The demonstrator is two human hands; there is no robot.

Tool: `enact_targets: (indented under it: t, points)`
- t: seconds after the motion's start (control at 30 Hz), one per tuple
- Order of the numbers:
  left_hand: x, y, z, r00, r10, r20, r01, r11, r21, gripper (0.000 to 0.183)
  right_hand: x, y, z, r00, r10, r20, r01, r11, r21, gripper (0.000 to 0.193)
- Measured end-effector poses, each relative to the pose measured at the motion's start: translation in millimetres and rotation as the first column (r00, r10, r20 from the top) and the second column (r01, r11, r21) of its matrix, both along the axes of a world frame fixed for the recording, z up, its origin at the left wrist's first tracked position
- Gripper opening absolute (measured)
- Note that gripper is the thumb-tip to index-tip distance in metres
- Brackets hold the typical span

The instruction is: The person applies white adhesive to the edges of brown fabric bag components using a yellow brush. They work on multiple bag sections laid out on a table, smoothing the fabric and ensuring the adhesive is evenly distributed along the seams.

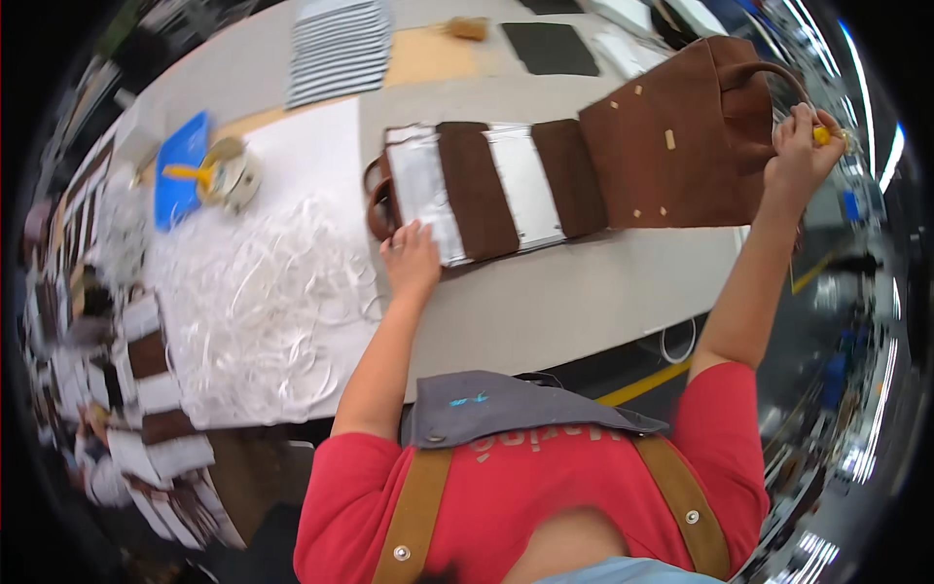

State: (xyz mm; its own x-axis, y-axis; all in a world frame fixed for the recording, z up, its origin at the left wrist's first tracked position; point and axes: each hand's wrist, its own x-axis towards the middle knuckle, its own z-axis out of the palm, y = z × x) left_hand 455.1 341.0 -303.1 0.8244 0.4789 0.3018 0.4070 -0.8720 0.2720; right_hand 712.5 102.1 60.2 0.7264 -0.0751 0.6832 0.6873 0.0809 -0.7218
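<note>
A brown leather bag [681, 146] lies spread across the table, its curved handle at the far right. To its left stretch folded-out panels [477, 190] with dark brown and silvery-white bands, and more brown handle loops [379, 209] at their left end. My left hand [413, 259] lies with fingers extended on the near left corner of the banded panels. Raised beside the bag's right handle, my right hand [804, 151] has its fingers closed on a small yellow object [825, 135]. Most of that object is hidden, so its kind is unclear.
A heap of white strips [272, 311] covers the table's left side. Behind it stand a tub with a yellow-handled brush [233, 175] and a blue tray [180, 170]. Striped sheets [341, 49] and a dark panel [551, 49] lie at the back.
</note>
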Motion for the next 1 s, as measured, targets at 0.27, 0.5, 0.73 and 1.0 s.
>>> enact_targets:
  t: [0.27,0.5,0.73,1.0]
  points:
    - [-0.3,2.3,-6.0,0.999,-0.039,-0.020,0.040,0.995,0.093,0.030,20.4,-236.8,64.6,0.903,-0.427,-0.033,0.428,0.903,0.020,0.028]
    - [-1.6,1.7,2.9,0.995,-0.054,-0.080,0.059,0.997,0.056,0.020,41.3,-236.1,80.5,0.913,-0.409,-0.006,0.408,0.913,-0.011,0.025]
    - [-5.7,-7.3,-8.0,0.995,0.056,-0.077,-0.040,0.978,0.203,0.016,128.0,-276.6,83.4,0.926,-0.374,-0.042,0.373,0.927,-0.032,0.021]
    - [2.6,-11.9,-2.7,0.902,0.385,-0.197,-0.327,0.905,0.270,0.023,194.1,-177.0,38.5,0.985,-0.074,-0.158,0.062,0.995,-0.083,0.046]
